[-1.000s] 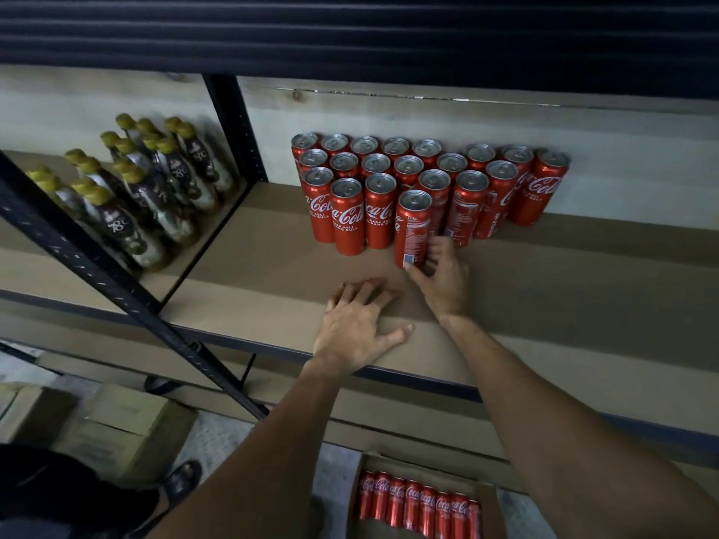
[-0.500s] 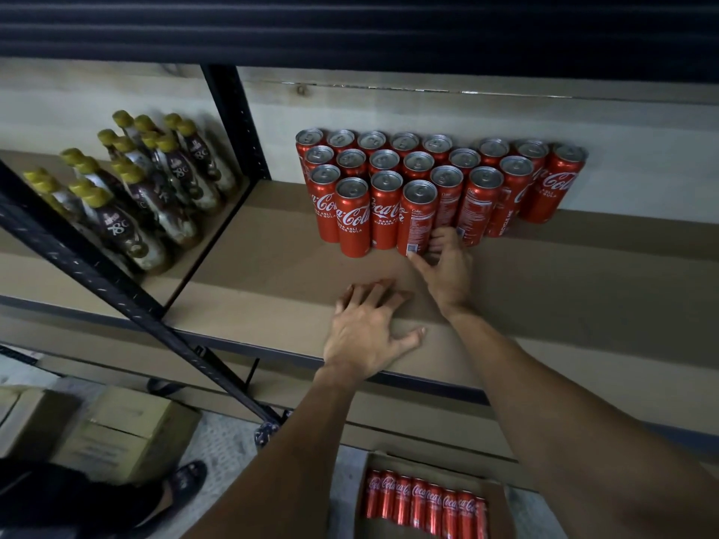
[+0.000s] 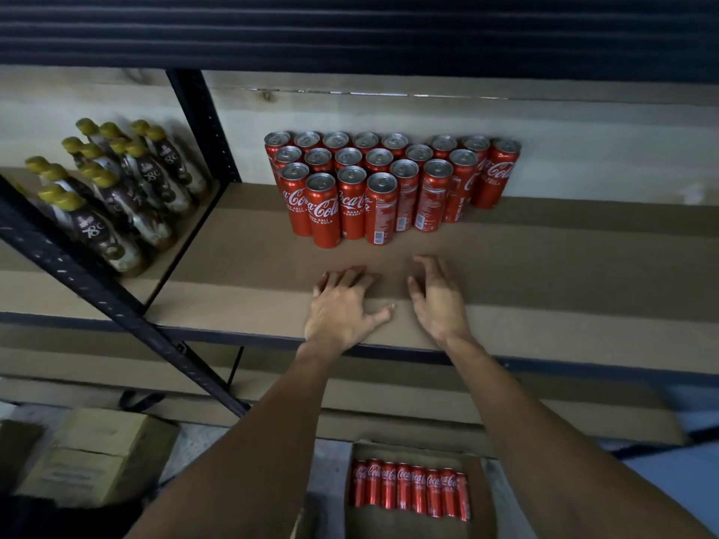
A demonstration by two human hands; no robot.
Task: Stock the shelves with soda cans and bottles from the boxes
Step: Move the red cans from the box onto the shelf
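Several red Coca-Cola cans [image 3: 381, 188] stand packed in rows at the back of the brown shelf board [image 3: 564, 266]. My left hand [image 3: 342, 305] rests flat on the board near its front edge, fingers spread. My right hand [image 3: 435, 297] hovers beside it with fingers relaxed, holding nothing, a short way in front of the cans. Below the shelf, an open cardboard box [image 3: 482, 496] on the floor holds a row of more red cans [image 3: 412, 490]. Bottles with yellow caps [image 3: 116, 196] stand on the neighbouring shelf bay at the left.
A black metal upright [image 3: 202, 122] and a diagonal brace [image 3: 97, 282] divide the two bays. Closed cardboard boxes [image 3: 93, 457] are stacked on the floor at lower left. The shelf board to the right of the cans is bare. A dark ribbed panel [image 3: 350, 29] overhangs above.
My right hand has let go of the front can, which was pushed back into the row, and has drawn back toward the shelf's front edge. My left hand stayed on the board.
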